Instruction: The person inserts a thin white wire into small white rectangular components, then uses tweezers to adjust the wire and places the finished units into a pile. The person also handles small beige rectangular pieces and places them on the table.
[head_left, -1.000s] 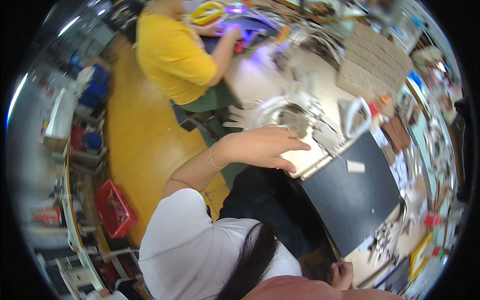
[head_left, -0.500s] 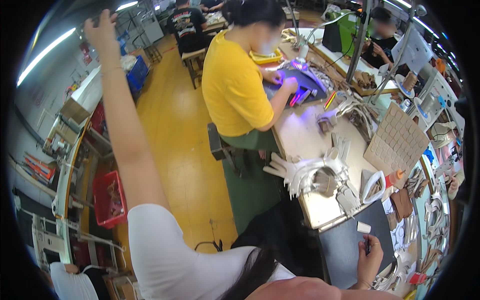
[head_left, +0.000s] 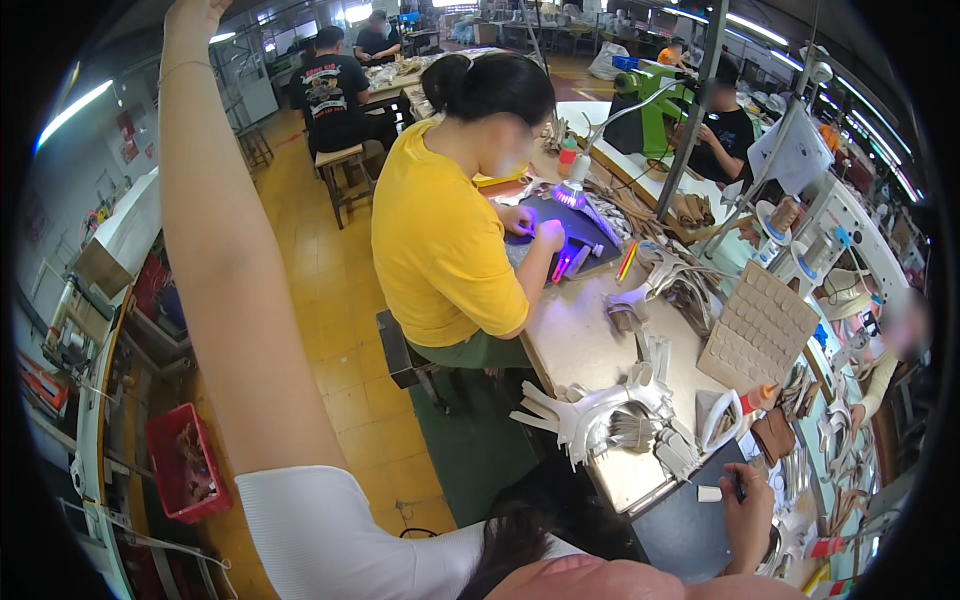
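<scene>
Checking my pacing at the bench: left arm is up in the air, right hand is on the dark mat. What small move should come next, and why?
Probably bring the left hand down to the white strips by the dark mat: it is raised and empty, while the right hand grips a small tool there.

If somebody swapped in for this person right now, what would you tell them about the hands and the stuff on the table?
Left hand: raised high overhead, arm straight up, holding nothing that can be seen.
Right hand: down on the dark mat at the near end of the workbench, fingers curled round what looks like a small dark tool; too small to tell what it is.
Beside that hand: a little white block on the mat, and a pile of white strap-like pieces just beyond it.
A person in a yellow shirt works further along under a purple light.
Done or left: the pile looks unsorted; nothing finished is visible.
</scene>
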